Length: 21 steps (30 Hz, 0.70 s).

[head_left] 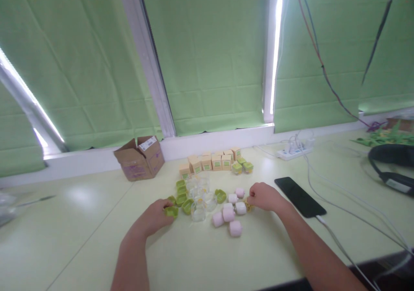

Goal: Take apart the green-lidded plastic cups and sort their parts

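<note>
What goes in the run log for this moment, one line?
left hand: on green cap | right hand: by pink cubes | clear cups between | phone right

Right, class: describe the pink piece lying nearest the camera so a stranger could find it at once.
Start at the pale green table and find the pink pieces between the two hands. The one you want lies apart, nearest the front edge.

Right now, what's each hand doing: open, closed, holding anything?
Left hand: fingers curled on a green lid lying on the table.
Right hand: closed loosely beside the pink pieces; whether it holds anything cannot be told.
</note>
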{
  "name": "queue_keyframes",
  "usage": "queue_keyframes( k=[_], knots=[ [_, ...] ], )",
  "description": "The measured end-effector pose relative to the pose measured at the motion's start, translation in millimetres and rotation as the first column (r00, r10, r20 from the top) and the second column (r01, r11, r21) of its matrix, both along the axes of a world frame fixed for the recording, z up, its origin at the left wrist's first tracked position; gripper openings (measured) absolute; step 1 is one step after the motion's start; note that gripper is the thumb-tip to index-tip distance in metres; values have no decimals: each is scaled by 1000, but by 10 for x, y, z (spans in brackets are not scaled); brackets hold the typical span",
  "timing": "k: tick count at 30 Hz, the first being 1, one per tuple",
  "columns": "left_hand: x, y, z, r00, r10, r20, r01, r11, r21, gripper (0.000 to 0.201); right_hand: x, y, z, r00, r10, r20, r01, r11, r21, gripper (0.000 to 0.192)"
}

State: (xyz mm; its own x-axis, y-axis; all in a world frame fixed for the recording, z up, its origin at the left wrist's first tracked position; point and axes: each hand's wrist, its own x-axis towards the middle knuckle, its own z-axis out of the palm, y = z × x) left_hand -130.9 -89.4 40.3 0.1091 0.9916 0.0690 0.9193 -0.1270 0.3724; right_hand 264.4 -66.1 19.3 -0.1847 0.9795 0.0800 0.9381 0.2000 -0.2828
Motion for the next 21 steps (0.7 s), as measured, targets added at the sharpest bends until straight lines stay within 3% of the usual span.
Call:
queue_keyframes(
  k=[8, 13, 21],
  knots=[
    [-30, 34, -15, 997, 37, -74, -33, 998, 45, 38, 0, 32, -13, 999, -16, 27, 17, 1000, -18, 22],
    [-7, 23, 5, 999, 36, -40, -34, 998, 53, 41, 4, 25, -15, 1000, -10, 15, 10, 1000, -5, 27],
    [327, -26, 186, 998, 15, -62, 4, 953, 303, 27, 19, 54, -4, 999, -8, -51, 13, 996, 85, 34]
  ],
)
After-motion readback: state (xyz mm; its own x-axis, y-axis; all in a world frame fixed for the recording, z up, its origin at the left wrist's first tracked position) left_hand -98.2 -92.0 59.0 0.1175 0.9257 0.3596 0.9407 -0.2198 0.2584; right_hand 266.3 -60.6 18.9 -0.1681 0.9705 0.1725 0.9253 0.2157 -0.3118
